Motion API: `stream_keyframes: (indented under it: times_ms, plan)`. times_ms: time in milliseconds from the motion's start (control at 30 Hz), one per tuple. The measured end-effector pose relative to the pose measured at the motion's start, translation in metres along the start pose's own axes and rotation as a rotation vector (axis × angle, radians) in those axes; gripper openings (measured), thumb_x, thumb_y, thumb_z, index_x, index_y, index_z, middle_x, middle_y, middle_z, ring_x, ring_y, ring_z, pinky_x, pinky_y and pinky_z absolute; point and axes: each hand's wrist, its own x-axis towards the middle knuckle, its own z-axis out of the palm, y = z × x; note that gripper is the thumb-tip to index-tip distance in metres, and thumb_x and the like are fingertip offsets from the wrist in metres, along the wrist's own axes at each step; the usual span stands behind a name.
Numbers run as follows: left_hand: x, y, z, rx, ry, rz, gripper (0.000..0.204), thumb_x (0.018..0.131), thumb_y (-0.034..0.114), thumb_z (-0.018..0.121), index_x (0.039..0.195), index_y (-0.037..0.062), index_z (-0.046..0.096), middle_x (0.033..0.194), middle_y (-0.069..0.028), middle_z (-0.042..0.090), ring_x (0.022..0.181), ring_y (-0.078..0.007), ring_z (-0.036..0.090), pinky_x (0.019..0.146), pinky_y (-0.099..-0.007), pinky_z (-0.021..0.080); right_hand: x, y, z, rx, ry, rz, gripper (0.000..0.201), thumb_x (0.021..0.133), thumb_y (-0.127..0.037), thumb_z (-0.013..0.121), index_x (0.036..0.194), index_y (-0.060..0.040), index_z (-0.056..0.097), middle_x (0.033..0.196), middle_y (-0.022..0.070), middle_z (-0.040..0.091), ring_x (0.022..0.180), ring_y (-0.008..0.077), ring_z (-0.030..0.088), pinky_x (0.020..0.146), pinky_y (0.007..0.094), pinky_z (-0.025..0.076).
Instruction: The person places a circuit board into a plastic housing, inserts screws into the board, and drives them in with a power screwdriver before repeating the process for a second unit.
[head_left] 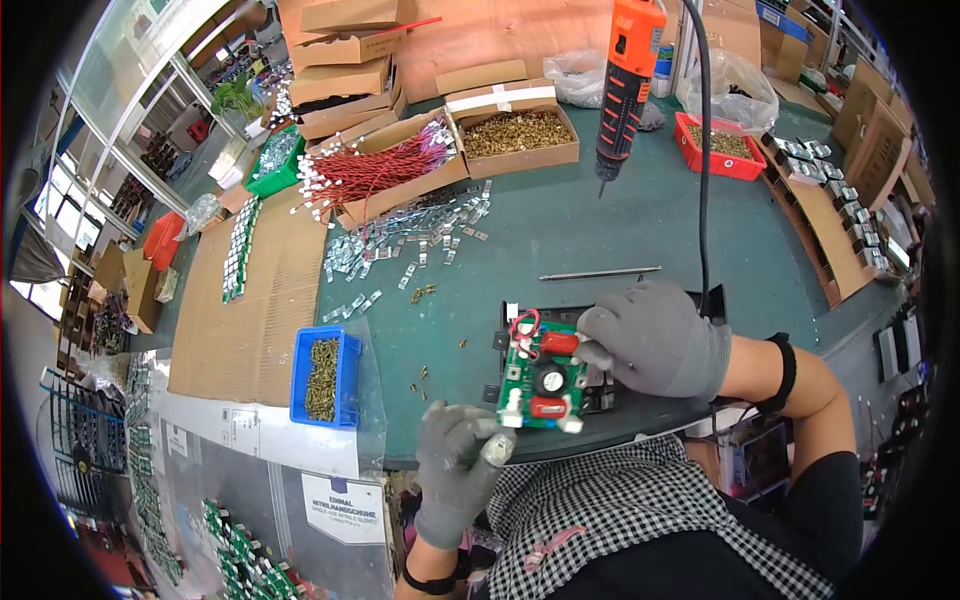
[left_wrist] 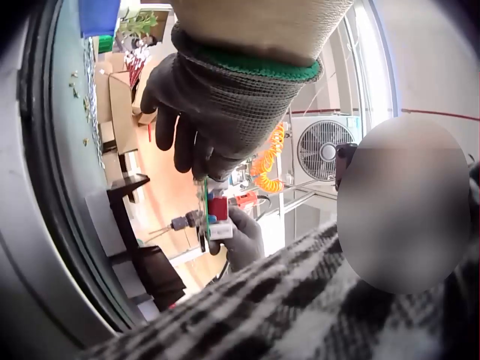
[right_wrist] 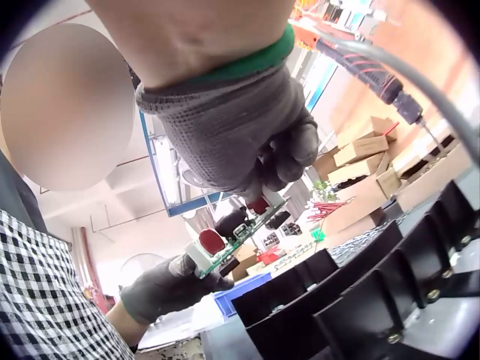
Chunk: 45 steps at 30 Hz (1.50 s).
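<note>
Grn bench (head_left: 560,233) – screws bx (head_left: 518,133) | red wires bx (head_left: 380,165) | metal rod (head_left: 600,273) – blk tray (head_left: 715,305)

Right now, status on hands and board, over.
Left hand and right hand pinching green circuit board at opposite ends. Board raised off black housing. Power screwdriver hangs beyond, clear of board.

Head view: from my head, facing forward and down over green table (head_left: 560,235), widest, farthest back. Left wrist view: close behind my left hand (head_left: 462,470), scene turned sideways, facing past board (head_left: 545,378) to my right hand (head_left: 655,340). Right wrist view: close behind right hand, facing across board to left hand. All three share board, drill (head_left: 630,95).
</note>
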Motion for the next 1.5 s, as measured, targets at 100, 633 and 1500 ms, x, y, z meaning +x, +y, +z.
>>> stream_keyframes:
  times_ms: [100,633,1500]
  plan:
    - [0.003,0.003,-0.012,0.059,-0.061,-0.036,0.019,0.080,0.030,0.073,0.090,0.0143,0.067,0.100,-0.0023,0.064,0.095,-0.0263,0.059,0.100,-0.0521,0.037,-0.001,0.021,0.011,-0.049,-0.042,-0.011,0.025,0.089,-0.032,0.061,0.089,-0.0074,0.058,0.080,0.0094,0.062,0.073,0.0275,0.066,0.065,0.0408,0.051]
    - [0.029,0.006,0.040,0.570,0.007,0.102,0.016,0.077,0.023,0.073,0.092,0.0202,0.071,0.103,-0.0012,0.062,0.107,-0.0268,0.052,0.108,-0.0552,0.028,0.021,0.039,0.044,-0.113,-0.362,0.045,0.020,0.088,-0.027,0.062,0.086,-0.0080,0.063,0.077,0.0102,0.064,0.073,0.0301,0.067,0.064,0.0437,0.051]
    - [-0.188,-0.117,-0.280,1.524,0.377,-1.328,0.042,0.079,0.048,0.061,0.099,0.0136,0.074,0.113,-0.0093,0.065,0.114,-0.0298,0.051,0.108,-0.0460,0.026,-0.014,0.042,-0.003,0.450,0.160,0.224,0.034,0.080,-0.004,0.060,0.113,0.0023,0.059,0.095,0.0120,0.059,0.081,0.0206,0.056,0.075,0.0325,0.046]
